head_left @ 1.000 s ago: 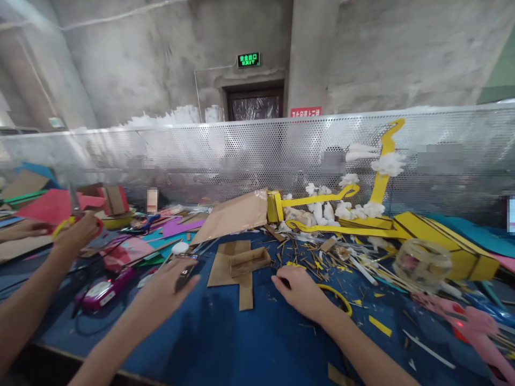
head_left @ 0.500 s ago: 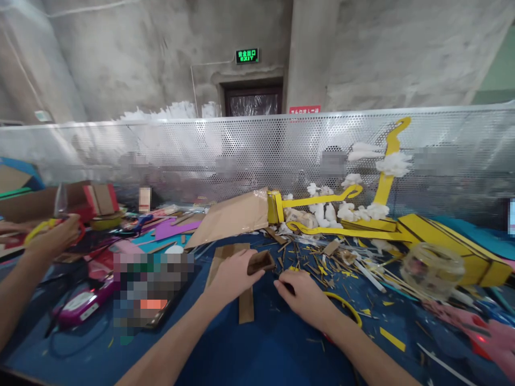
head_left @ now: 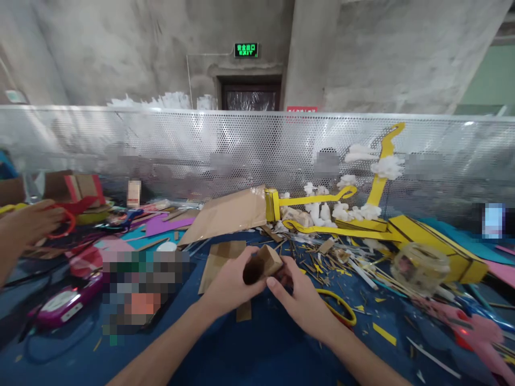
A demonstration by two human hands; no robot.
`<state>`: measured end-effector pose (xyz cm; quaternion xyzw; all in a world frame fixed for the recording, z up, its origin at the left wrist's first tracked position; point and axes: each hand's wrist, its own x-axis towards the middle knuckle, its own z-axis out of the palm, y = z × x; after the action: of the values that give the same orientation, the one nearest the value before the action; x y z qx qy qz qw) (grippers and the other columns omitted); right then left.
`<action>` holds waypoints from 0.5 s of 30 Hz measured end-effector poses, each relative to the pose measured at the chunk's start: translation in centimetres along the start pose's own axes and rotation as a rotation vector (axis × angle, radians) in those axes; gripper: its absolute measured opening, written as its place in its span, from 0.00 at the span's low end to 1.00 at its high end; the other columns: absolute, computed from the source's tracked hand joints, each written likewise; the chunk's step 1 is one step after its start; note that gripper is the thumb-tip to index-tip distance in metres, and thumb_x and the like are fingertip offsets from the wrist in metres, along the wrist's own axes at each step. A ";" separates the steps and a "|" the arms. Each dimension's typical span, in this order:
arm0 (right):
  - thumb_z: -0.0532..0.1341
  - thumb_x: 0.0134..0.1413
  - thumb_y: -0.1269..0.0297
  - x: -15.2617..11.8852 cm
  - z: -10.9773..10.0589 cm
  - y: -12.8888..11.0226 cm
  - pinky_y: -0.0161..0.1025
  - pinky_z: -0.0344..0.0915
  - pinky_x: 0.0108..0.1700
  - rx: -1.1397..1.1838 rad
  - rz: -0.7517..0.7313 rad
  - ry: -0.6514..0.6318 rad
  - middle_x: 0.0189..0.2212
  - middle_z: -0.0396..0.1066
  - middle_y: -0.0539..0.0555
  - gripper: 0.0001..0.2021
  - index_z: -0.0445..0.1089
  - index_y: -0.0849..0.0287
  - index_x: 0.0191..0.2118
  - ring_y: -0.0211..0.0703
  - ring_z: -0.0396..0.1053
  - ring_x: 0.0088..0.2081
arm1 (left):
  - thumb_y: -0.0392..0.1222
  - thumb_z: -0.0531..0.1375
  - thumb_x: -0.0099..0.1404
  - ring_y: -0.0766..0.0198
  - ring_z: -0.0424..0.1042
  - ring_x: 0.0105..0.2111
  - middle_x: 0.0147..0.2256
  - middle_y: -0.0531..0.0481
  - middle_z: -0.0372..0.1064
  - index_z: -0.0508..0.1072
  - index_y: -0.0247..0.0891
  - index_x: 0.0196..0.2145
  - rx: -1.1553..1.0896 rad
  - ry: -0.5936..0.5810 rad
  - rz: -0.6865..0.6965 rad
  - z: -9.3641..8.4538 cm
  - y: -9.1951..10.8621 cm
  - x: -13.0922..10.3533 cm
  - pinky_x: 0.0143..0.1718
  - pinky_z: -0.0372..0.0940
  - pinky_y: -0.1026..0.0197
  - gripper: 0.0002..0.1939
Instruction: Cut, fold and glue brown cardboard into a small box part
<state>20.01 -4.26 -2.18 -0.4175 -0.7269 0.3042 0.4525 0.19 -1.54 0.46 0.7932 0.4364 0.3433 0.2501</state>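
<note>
Between my two hands is a small hollow cardboard box [head_left: 270,259], its dark opening tilted toward me. My left hand [head_left: 232,279] wraps its near left side, thumb below and fingers behind. At its right end, my right hand [head_left: 295,287] pinches the edge with thumb and fingertips. Under my left hand lies a flat cardboard piece [head_left: 219,260], and a narrow cardboard strip [head_left: 243,312] shows just below it. Yellow-handled scissors [head_left: 341,308] rest by my right forearm, partly hidden by it.
Cardboard scraps litter the blue table [head_left: 257,354]. Right: a pink glue gun [head_left: 469,327], a clear jar [head_left: 420,268] and yellow cardboard shapes [head_left: 436,244]. Left: a purple device [head_left: 66,303] and another person's hand [head_left: 34,222] near red scissors. Behind stands a perforated metal screen [head_left: 173,155].
The box has turned so its opening faces me. My right hand, apart from it before, now grips its right end. The view has shifted slightly.
</note>
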 end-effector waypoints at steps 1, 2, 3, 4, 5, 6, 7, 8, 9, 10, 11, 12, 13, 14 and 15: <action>0.59 0.68 0.55 0.0 0.0 0.2 0.41 0.71 0.40 0.037 0.003 -0.020 0.41 0.76 0.55 0.16 0.63 0.54 0.56 0.47 0.74 0.37 | 0.48 0.65 0.64 0.46 0.77 0.48 0.49 0.46 0.78 0.66 0.46 0.58 0.040 -0.015 0.018 0.0 0.0 -0.1 0.47 0.69 0.51 0.26; 0.59 0.68 0.55 -0.1 -0.1 0.4 0.41 0.72 0.41 0.063 0.001 -0.039 0.43 0.77 0.55 0.18 0.61 0.54 0.58 0.48 0.75 0.39 | 0.47 0.65 0.63 0.46 0.77 0.48 0.50 0.46 0.78 0.67 0.47 0.58 0.061 -0.034 0.041 0.0 0.1 -0.2 0.47 0.68 0.51 0.26; 0.59 0.68 0.55 -0.1 -0.3 0.6 0.42 0.72 0.43 0.066 -0.006 -0.050 0.45 0.77 0.55 0.20 0.60 0.53 0.60 0.48 0.76 0.41 | 0.46 0.65 0.63 0.46 0.77 0.49 0.51 0.46 0.77 0.67 0.47 0.58 0.061 -0.051 0.068 0.0 0.1 -0.2 0.48 0.68 0.51 0.26; 0.60 0.67 0.55 -0.2 -0.6 0.9 0.43 0.72 0.45 0.043 -0.015 -0.058 0.46 0.76 0.56 0.22 0.59 0.53 0.62 0.50 0.76 0.43 | 0.45 0.65 0.63 0.46 0.76 0.50 0.52 0.46 0.77 0.67 0.46 0.58 0.042 -0.066 0.093 0.1 0.1 -0.2 0.50 0.68 0.50 0.26; 0.61 0.66 0.56 -0.2 -1.0 1.1 0.44 0.72 0.47 0.006 -0.027 -0.064 0.46 0.76 0.56 0.22 0.59 0.53 0.62 0.51 0.75 0.45 | 0.45 0.65 0.64 0.47 0.75 0.52 0.54 0.45 0.76 0.67 0.46 0.59 0.003 -0.077 0.111 0.2 0.0 -0.2 0.52 0.68 0.50 0.26; 0.61 0.66 0.56 -0.2 -1.4 1.2 0.45 0.71 0.48 -0.033 -0.038 -0.063 0.45 0.76 0.56 0.22 0.60 0.53 0.62 0.52 0.75 0.46 | 0.45 0.65 0.64 0.47 0.74 0.53 0.55 0.44 0.74 0.66 0.45 0.59 -0.053 -0.081 0.116 0.3 0.0 -0.1 0.54 0.67 0.50 0.27; 0.61 0.66 0.57 -0.1 -2.0 1.4 0.45 0.71 0.49 -0.068 -0.048 -0.056 0.44 0.76 0.56 0.21 0.61 0.53 0.61 0.52 0.75 0.46 | 0.46 0.65 0.65 0.48 0.74 0.55 0.56 0.43 0.74 0.66 0.44 0.60 -0.123 -0.082 0.102 0.3 -0.1 0.0 0.55 0.67 0.49 0.27; 0.61 0.66 0.58 0.0 -2.5 1.5 0.45 0.70 0.49 -0.092 -0.055 -0.047 0.43 0.76 0.55 0.19 0.63 0.53 0.60 0.51 0.74 0.45 | 0.48 0.64 0.66 0.48 0.73 0.55 0.57 0.42 0.73 0.65 0.44 0.61 -0.201 -0.082 0.073 0.4 -0.2 0.1 0.56 0.67 0.50 0.27; 0.60 0.67 0.59 0.1 -3.0 1.6 0.45 0.70 0.48 -0.101 -0.057 -0.029 0.43 0.76 0.55 0.18 0.63 0.53 0.59 0.50 0.74 0.43 | 0.49 0.64 0.67 0.48 0.73 0.56 0.57 0.42 0.73 0.65 0.43 0.61 -0.277 -0.085 0.033 0.5 -0.3 0.2 0.56 0.68 0.50 0.28; 0.59 0.67 0.60 0.2 -3.4 1.6 0.44 0.71 0.47 -0.101 -0.054 -0.011 0.42 0.76 0.54 0.17 0.64 0.52 0.58 0.48 0.74 0.41 | 0.51 0.64 0.67 0.48 0.74 0.55 0.57 0.41 0.73 0.65 0.42 0.61 -0.349 -0.088 -0.014 0.6 -0.4 0.3 0.55 0.69 0.50 0.29; 0.59 0.67 0.60 0.2 -3.6 1.7 0.44 0.71 0.46 -0.095 -0.047 0.009 0.42 0.75 0.54 0.16 0.64 0.52 0.58 0.47 0.74 0.40 | 0.52 0.65 0.66 0.48 0.74 0.55 0.57 0.41 0.73 0.65 0.42 0.61 -0.416 -0.088 -0.055 0.7 -0.5 0.4 0.55 0.69 0.51 0.29; 0.59 0.67 0.60 0.3 -3.8 1.7 0.43 0.71 0.46 -0.084 -0.039 0.024 0.43 0.75 0.54 0.17 0.64 0.52 0.59 0.46 0.73 0.39 | 0.53 0.66 0.65 0.48 0.74 0.55 0.57 0.41 0.74 0.66 0.41 0.60 -0.481 -0.091 -0.092 0.7 -0.5 0.4 0.54 0.70 0.51 0.30; 0.59 0.68 0.59 0.2 -3.7 1.6 0.43 0.71 0.46 -0.067 -0.030 0.031 0.43 0.74 0.54 0.17 0.64 0.52 0.59 0.45 0.73 0.39 | 0.55 0.67 0.65 0.48 0.75 0.54 0.56 0.40 0.74 0.67 0.41 0.60 -0.552 -0.101 -0.134 0.8 -0.4 0.4 0.54 0.71 0.51 0.31; 0.59 0.68 0.59 0.1 -3.6 1.5 0.43 0.72 0.45 -0.046 -0.024 0.033 0.44 0.74 0.54 0.18 0.63 0.52 0.60 0.45 0.73 0.38 | 0.57 0.66 0.65 0.48 0.77 0.52 0.55 0.39 0.75 0.68 0.40 0.60 -0.634 -0.117 -0.193 0.9 -0.3 0.2 0.52 0.72 0.50 0.31; 0.59 0.68 0.59 0.0 -3.4 1.4 0.43 0.72 0.44 -0.026 -0.021 0.026 0.45 0.74 0.54 0.19 0.62 0.51 0.61 0.45 0.73 0.38 | 0.59 0.65 0.65 0.47 0.78 0.49 0.53 0.38 0.77 0.68 0.39 0.60 -0.717 -0.134 -0.271 1.0 -0.2 0.1 0.49 0.73 0.50 0.32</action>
<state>23.55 -3.44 -1.96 -0.4194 -0.7293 0.2844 0.4597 0.91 -1.51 -0.30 0.6112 0.3723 0.3852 0.5826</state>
